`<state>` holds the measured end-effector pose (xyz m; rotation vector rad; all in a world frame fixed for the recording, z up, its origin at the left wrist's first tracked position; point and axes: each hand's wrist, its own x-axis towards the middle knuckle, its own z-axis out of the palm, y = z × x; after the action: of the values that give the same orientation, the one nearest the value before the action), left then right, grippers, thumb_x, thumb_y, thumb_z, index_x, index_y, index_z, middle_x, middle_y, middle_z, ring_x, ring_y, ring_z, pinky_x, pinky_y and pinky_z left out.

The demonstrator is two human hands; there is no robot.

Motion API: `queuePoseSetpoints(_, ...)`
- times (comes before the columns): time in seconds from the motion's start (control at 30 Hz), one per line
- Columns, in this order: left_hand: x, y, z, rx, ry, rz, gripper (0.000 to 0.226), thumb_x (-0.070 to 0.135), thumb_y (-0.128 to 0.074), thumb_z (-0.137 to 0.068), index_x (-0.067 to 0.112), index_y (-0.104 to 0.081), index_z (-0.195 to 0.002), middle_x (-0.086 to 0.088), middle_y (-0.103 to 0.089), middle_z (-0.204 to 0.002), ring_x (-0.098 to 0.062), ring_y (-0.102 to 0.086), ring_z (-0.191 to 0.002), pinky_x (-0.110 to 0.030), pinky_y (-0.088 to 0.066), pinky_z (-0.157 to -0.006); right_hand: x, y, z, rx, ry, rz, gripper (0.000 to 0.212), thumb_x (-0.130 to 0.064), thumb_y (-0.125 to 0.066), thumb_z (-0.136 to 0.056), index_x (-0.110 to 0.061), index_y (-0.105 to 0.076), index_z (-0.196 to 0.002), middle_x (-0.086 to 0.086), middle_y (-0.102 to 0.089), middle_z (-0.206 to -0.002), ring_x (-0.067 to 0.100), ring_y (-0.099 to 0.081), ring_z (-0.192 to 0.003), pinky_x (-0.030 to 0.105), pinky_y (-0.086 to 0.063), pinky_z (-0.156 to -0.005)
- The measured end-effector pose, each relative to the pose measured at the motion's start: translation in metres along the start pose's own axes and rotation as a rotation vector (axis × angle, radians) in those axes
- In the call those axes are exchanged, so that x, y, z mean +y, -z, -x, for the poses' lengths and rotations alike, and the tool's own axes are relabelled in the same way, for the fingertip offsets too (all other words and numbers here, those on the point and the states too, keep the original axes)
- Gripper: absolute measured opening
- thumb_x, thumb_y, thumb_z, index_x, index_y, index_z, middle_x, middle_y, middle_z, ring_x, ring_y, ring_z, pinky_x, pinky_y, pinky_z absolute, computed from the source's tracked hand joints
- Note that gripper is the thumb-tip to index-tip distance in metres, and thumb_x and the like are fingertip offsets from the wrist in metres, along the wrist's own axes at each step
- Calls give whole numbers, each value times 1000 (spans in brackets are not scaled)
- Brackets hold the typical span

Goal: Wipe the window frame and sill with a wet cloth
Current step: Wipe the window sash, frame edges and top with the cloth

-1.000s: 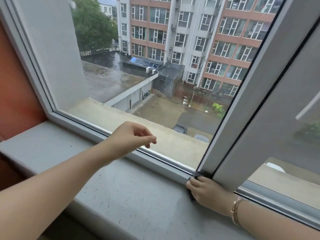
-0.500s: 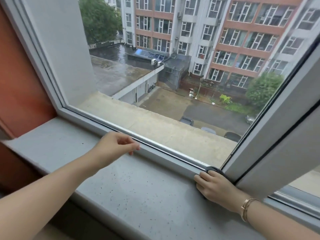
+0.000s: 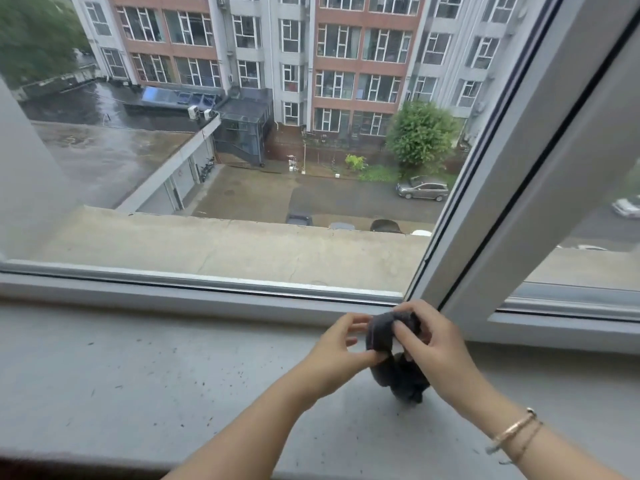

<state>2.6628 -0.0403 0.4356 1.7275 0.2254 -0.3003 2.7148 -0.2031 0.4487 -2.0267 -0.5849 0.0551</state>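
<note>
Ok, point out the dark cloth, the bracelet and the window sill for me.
dark cloth (image 3: pixel 381 332): head view, on the upper fold between both hands.
bracelet (image 3: pixel 516 432): head view, on the band across the right wrist.
window sill (image 3: pixel 138 368): head view, on the bare speckled surface at left.

Flat grey daylight comes through the glass pane (image 3: pixel 242 150). Outside stands a brick-and-grey apartment block (image 3: pixel 311 57), a wet flat roof (image 3: pixel 104 157), a concrete ledge (image 3: pixel 225 244), green trees (image 3: pixel 420 136), and a grey car (image 3: pixel 422 191) parked on the damp yard below.
</note>
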Motion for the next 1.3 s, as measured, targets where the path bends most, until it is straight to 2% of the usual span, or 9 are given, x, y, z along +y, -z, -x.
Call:
queuePoseSetpoints(0.13,11,-5,-1,86,-93,123,17,26,-60,-91,16,-69,-100,-3,-72,-101,-12,-66,-97,-25,-49,-89,-8,16,-5,-1,-247,-289,22,-23,-50,-96,-4,-60,-89,4,-57,-66,14,-52,-58,20,-43,-52)
queuePoseSetpoints(0.37,38,6,0,5,65,337,35,22,-72,-82,12,-55,-111,-11,-70,-85,-22,-64,-65,-35,-58,-65,19,22,-4,41,-522,-267,35,-49,-45,-92,-16,-50,-101,4,-62,-103,18,-62,-93,37,-49,-85)
queuePoseSetpoints(0.5,40,0,-3,-30,161,366,36,5,-62,-88,9,-43,-117,-14,-70,-99,-24,-69,-77,-31,-55,-65,22,1,19,-313,-711,-709,64,-69,-41,-81,-24,-45,-127,9,-68,-114,21,-64,-105,40,-41,-96)
queuePoseSetpoints(0.63,33,-5,-15,140,158,185,15,17,-54,-93,5,-51,-101,-16,-64,-96,-21,-62,-78,-33,-53,-66,23,-12,33,-507,-745,-925,59,-54,-55,-88,-5,-59,-121,17,-68,-110,27,-65,-101,33,-49,-83)
queuePoseSetpoints(0.77,19,-4,-17,309,185,-27,20,27,-57,-92,8,-51,-90,-15,-64,-99,-27,-69,-83,-35,-60,-64,24,-2,28,-460,-580,-637,30,-39,-73,-77,-11,-72,-87,5,-66,-78,10,-59,-65,19,-43,-58)
queuePoseSetpoints(0.93,12,-8,-21,239,254,-157,34,38,-49,-94,8,-66,-93,-9,-67,-98,-18,-62,-86,-31,-58,-73,24,6,20,-191,-324,-219,18,-33,-73,-75,-22,-64,-85,-6,-58,-102,10,-62,-83,25,-50,-65)
queuePoseSetpoints(1.03,6,1,-23,251,220,-174,34,38,-48,-95,14,-71,-91,-1,-64,-94,-16,-58,-93,-29,-50,-78,23,7,24,23,-194,-291,9,-16,-66,-86,-18,-57,-87,-1,-63,-81,14,-63,-69,28,-54,-57)
queuePoseSetpoints(1.13,-8,24,-21,392,192,-192,16,26,-56,-91,15,-67,-87,2,-62,-88,-15,-56,-85,-25,-41,-69,51,14,19,229,188,175,20,-8,-69,-81,-18,-53,-89,-3,-55,-90,11,-55,-74,17,-45,-63)
queuePoseSetpoints(1.3,-34,55,-11,484,180,-184,14,18,-55,-88,20,-68,-86,-1,-66,-92,-14,-59,-85,-22,-40,-61,122,8,8,-121,477,929,61,2,-79,-50,-10,-60,-107,6,-48,-110,26,-55,-90,30,-53,-68)
